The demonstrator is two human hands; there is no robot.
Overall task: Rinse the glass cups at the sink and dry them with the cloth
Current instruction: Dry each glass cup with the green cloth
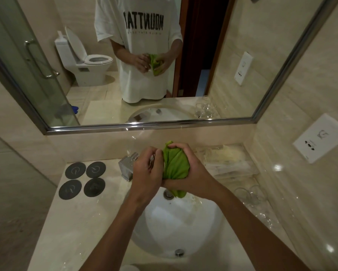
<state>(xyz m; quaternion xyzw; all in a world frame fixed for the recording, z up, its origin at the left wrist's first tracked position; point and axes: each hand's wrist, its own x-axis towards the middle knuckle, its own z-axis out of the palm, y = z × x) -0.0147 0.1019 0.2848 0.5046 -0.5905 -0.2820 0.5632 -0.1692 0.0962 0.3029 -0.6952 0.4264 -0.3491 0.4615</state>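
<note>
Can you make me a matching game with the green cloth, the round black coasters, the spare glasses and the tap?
Things:
1. green cloth
2. black coasters
3. spare glasses
4. tap

Places:
A. on the counter, right of the sink
B. gripped in the right hand
C. behind the left hand
D. on the counter, left of the sink

Pairs: 1-B, 2-D, 3-A, 4-C
</note>
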